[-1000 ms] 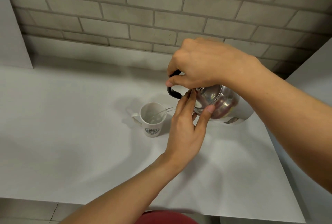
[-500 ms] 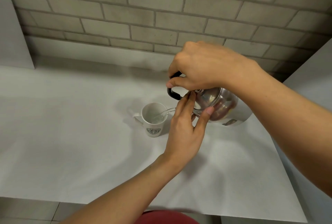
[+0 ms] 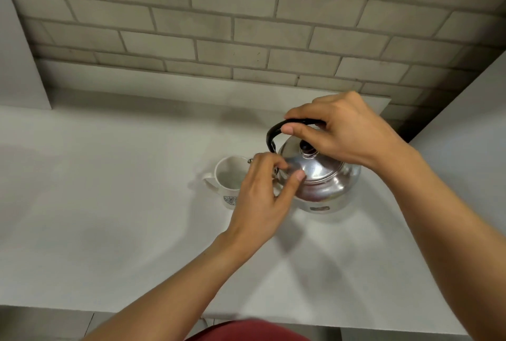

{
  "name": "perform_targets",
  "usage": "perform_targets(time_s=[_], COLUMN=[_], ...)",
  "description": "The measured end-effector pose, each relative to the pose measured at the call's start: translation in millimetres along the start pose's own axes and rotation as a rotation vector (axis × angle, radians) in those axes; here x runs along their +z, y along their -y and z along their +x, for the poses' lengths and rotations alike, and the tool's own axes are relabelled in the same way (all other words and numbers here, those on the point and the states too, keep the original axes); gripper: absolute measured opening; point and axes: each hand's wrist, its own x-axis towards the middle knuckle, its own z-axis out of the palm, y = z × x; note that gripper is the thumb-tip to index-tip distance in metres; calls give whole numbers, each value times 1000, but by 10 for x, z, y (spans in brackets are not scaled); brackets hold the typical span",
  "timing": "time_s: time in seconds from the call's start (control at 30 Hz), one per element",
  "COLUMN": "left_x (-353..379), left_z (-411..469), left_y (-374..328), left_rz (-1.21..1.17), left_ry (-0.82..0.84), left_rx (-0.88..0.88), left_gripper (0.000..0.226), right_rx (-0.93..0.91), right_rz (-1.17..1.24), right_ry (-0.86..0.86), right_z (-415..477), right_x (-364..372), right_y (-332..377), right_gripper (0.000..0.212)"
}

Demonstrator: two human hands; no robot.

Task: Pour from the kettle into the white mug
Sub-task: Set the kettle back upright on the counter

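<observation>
Right hand fingers curled round black handle of steel kettle on tabletop; left hand fingers pinching lid edge. White mug at kettle's 9 o'clock, logo unreadable.

One head-worn view looks forward and steeply down, close over the white counter toward the brick wall

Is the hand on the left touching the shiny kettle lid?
Touching. The head view shows the left hand with its thumb tip pressed on the front edge of the kettle lid, with no gap between them.
</observation>
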Motion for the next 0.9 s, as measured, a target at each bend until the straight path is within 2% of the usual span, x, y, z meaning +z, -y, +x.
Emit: perform_targets(time_s=[0.13, 0.23, 0.27, 0.4, 0.47, 0.57, 0.7, 0.77, 0.9], left_x=[-83, -125, -129, -112, -91, -62, -31, -26, 40], left_z=[144, 301, 354, 524, 587, 717, 1012, 1182, 1537], left_y=[-11, -73, -104, -214, -249, -268, -210, -135, 44], left_rz=[-25, 70, 109, 176, 186, 227, 241, 254, 274], left_ry=[-9, 115, 148, 150, 161, 181, 174, 166, 170], left_rx=[-53, -27, -16, 54, 45, 50, 80, 71, 70], left_gripper=[29, 51, 52, 31, 29, 31, 31, 31, 31], right_rx=[79, 131, 141, 193, 221, 293, 485, 521, 530], right_rz=[81, 125, 125, 152, 187, 205, 162, 146, 294], right_ry=[-157, -227, -245, -300, -316, -287, -184, -123, -62], right_z=[-206, -316, -345, -436, -472, -534, -648, -667, -537], right_x=[89, 138, 149, 187, 203, 257, 371, 451, 666], right_y=[-83, -124, -138, -201, -249, -377, -717, -909, -1253], right_gripper=[31, 31, 31, 27, 27, 35, 50, 46, 35])
